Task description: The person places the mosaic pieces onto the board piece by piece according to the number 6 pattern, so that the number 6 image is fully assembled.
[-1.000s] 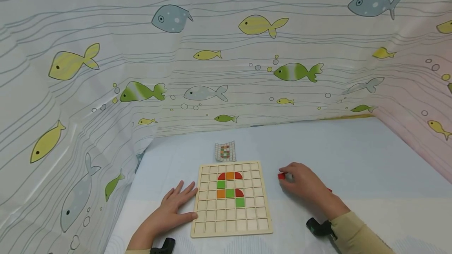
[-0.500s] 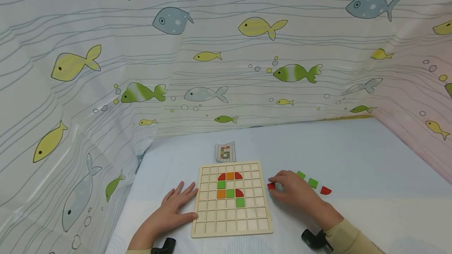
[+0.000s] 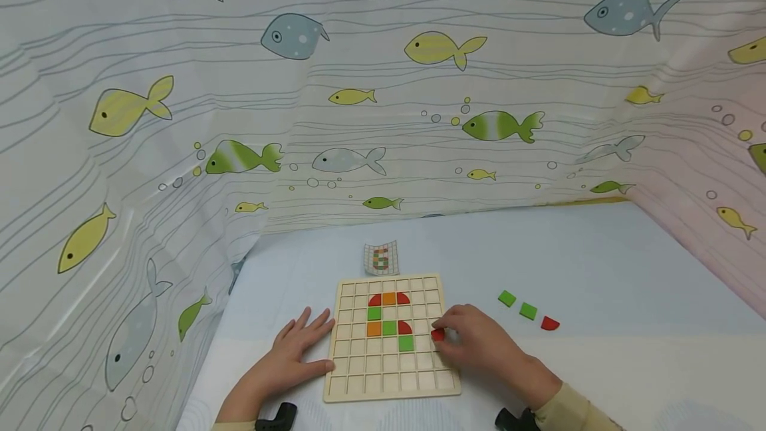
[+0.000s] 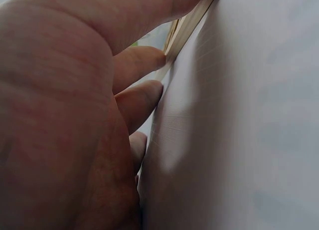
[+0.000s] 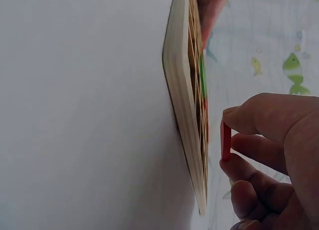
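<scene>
Right fingers (image 3: 450, 317) are pinching a red tile (image 3: 438, 335) above the board's (image 3: 391, 383) three-o'clock edge; left fingers (image 3: 316, 332), spread wide, are touching its nine-o'clock edge!

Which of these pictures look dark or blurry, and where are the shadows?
Head view: fairly even light, the board clear, though the card is too small to read; left wrist view: dim, with a soft dark shadow on the table beside the left hand; right wrist view: also dim, the red piece fairly sharp, the fish curtain softer.

Soft, diffuse light; dimmer wrist views.
</scene>
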Motion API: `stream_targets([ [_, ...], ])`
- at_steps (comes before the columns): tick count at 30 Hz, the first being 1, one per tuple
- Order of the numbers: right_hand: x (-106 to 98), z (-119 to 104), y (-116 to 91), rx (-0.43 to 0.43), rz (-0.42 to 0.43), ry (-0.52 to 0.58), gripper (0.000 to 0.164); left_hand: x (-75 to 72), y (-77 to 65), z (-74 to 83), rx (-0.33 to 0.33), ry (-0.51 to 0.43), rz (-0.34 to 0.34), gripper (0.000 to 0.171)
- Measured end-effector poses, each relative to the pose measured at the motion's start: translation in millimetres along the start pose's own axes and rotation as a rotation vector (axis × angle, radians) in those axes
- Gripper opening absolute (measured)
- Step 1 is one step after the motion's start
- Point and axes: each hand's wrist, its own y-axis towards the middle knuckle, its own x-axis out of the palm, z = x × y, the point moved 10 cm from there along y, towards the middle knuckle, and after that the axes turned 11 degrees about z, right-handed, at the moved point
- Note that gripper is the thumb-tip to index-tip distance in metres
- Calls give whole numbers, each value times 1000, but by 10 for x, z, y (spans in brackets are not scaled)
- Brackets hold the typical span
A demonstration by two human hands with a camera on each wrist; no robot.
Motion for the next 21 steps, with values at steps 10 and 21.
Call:
stream_targets([
  [10, 177, -287, 12, -54, -45, 52, 16, 2, 8, 12, 5, 1, 1, 83],
  [21, 321, -455, -19, -86, -59, 71, 12, 11, 7, -4, -4, -5, -8, 83],
])
